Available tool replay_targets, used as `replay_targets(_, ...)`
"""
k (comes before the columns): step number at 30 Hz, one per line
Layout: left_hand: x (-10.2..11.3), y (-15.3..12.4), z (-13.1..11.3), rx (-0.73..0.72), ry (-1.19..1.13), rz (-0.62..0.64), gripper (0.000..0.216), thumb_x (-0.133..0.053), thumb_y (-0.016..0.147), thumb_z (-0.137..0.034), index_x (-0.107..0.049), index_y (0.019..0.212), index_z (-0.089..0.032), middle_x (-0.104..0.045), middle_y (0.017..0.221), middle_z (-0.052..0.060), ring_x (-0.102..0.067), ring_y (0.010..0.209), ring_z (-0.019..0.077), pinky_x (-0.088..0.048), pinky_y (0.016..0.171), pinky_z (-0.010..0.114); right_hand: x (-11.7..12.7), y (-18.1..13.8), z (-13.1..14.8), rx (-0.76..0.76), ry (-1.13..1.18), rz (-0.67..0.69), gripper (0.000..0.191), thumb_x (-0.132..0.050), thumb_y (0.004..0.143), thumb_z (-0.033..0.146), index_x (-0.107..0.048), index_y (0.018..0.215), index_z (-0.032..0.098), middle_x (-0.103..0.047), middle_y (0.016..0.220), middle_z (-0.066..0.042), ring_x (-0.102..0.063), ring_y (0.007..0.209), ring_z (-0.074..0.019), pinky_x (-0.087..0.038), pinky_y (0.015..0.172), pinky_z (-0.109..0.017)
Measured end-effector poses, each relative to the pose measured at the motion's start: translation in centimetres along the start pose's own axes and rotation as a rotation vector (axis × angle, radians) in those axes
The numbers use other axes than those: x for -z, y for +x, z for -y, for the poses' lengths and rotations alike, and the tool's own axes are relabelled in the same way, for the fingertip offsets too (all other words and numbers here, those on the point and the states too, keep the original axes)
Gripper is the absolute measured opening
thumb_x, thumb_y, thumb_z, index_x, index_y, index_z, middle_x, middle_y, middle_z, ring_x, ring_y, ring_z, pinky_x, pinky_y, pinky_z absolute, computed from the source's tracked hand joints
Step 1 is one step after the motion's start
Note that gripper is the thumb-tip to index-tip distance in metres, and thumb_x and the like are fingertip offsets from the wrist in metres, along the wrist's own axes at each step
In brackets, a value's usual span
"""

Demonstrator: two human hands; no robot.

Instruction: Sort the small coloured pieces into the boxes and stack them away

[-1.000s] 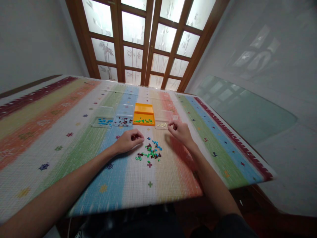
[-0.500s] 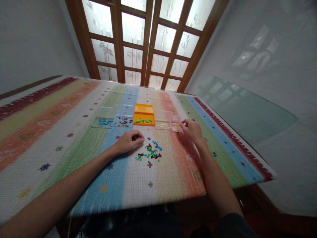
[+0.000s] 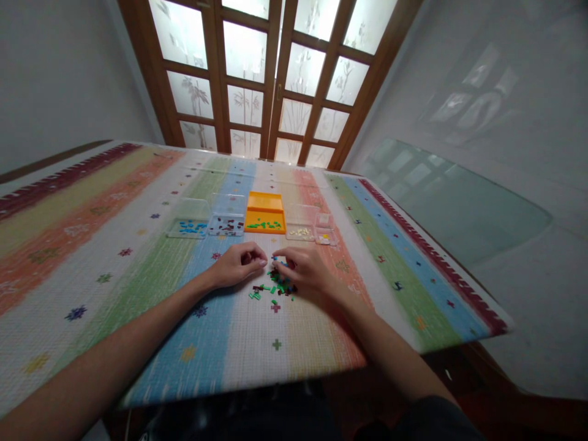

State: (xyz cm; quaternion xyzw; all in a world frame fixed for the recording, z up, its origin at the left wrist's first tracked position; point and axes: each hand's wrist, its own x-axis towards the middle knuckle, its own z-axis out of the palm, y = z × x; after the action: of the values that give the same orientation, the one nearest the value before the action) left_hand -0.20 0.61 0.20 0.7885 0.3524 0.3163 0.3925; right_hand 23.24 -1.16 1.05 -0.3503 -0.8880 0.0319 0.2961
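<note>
Frosted-glass doors in brown wooden frames (image 3: 271,79) stand behind a bench (image 3: 114,245) covered by a woven mat in broad pastel stripes. Towards the near middle of it lies a loose heap of tiny green, dark red and blue plastic pieces (image 3: 271,289), flat and mixed together, with a few green ones strayed off to its left. Both hands sit at that heap. The left hand (image 3: 239,264) rests on the mat just beside it, curled into a loose fist with the thumb against the fingers; I cannot tell whether anything is inside. The right hand (image 3: 304,271) arches over the heap's far right part, fingertips down among the pieces, but whether it has pinched one is hidden. Just beyond the hands a row of shallow trays runs side by side, near enough to reach without leaning: a clear tray of blue pieces (image 3: 188,228), a clear tray of dark pieces (image 3: 226,225), an orange tray of green pieces (image 3: 265,219), a clear tray of pale pieces (image 3: 301,232) and a small clear tray (image 3: 326,236). Each seems to keep one colour apart.
</note>
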Motion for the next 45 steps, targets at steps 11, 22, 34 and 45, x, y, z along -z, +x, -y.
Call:
replay_targets(11, -0.1, 0.0, -0.1, 0.005, -0.035, 0.027, 0.026, -0.062, 0.085, -0.040, -0.066, 0.083, -0.014, -0.056, 0.066, -0.001, -0.045, 0.060, 0.0113, -0.035, 0.056, 0.024, -1.9, -0.4, 0.6, 0.088, -0.145, 0.006, 0.029, -0.048, 0.103, 0.030, -0.072, 0.090, 0.019, -0.067, 0.068, -0.003, -0.056, 0.056, -0.0112, -0.033, 0.054, -0.026)
replay_targets(22, -0.1, 0.1, 0.3, -0.005, -0.007, 0.034, 0.026, -0.061, 0.086, -0.040, -0.068, 0.086, -0.015, -0.063, 0.073, 0.002, -0.052, 0.064, 0.0132, -0.039, 0.060, 0.025, -1.8, -0.4, 1.1, 0.075, -0.135, 0.001, 0.025, -0.050, 0.099, 0.028, -0.073, 0.093, 0.021, -0.068, 0.066, -0.001, -0.056, 0.055, -0.0115, -0.037, 0.055, -0.025)
replay_targets(34, 0.0, -0.2, -0.4, -0.018, 0.059, 0.084, 0.020, -0.060, 0.085, -0.033, -0.070, 0.089, -0.015, -0.060, 0.069, 0.000, -0.048, 0.061, 0.0121, -0.038, 0.060, 0.026, 4.2, -1.1, -5.8, -0.425, -0.333, -0.278, 0.031, -0.052, 0.090, 0.034, -0.077, 0.093, 0.016, -0.069, 0.065, -0.006, -0.059, 0.057, -0.0157, -0.040, 0.061, -0.026)
replay_targets(45, -0.7, -0.4, -0.4, -0.240, 0.309, 0.043, 0.029, -0.056, 0.093, -0.036, -0.066, 0.114, -0.018, -0.065, 0.117, 0.011, -0.054, 0.113, 0.0264, -0.042, 0.101, 0.046, 6.3, -2.1, -9.1, -0.769, -0.442, -0.180, 0.030, -0.057, 0.083, 0.033, -0.081, 0.091, 0.016, -0.073, 0.070, -0.009, -0.063, 0.063, -0.0198, -0.036, 0.059, -0.027)
